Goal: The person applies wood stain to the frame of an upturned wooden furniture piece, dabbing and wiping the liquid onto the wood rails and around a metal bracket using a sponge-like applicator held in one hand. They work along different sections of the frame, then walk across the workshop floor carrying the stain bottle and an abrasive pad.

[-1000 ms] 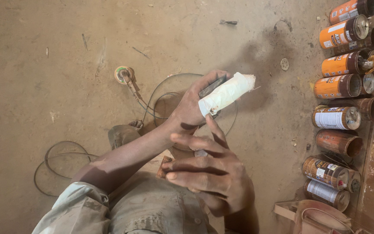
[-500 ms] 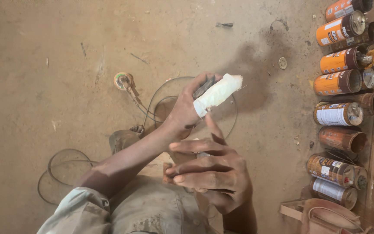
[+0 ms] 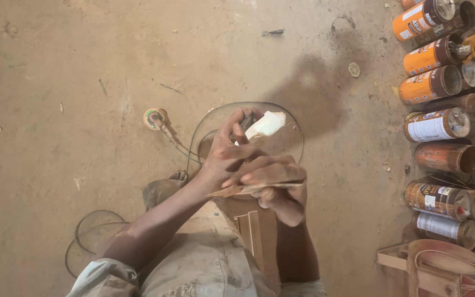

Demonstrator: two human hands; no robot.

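Gripping: white wrapped tool point(image 3: 265, 125) clenched by left hand point(image 3: 227, 157) at 12 o'clock | sandpaper sheet point(image 3: 251, 188) pinched flat by right hand point(image 3: 273, 184), steadying wooden piece point(image 3: 254, 231)

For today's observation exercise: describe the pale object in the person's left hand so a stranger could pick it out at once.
Start at the row of rusty tins lying down the right edge of the dirt floor, then move left to the two hands at the centre. The left hand grips a small whitish tube that pokes out above the fingers. It is the only pale thing there; the right hand holds a thin brown strip.

Open floor point(image 3: 83, 82) left; cans point(image 3: 435, 124) crowd right.
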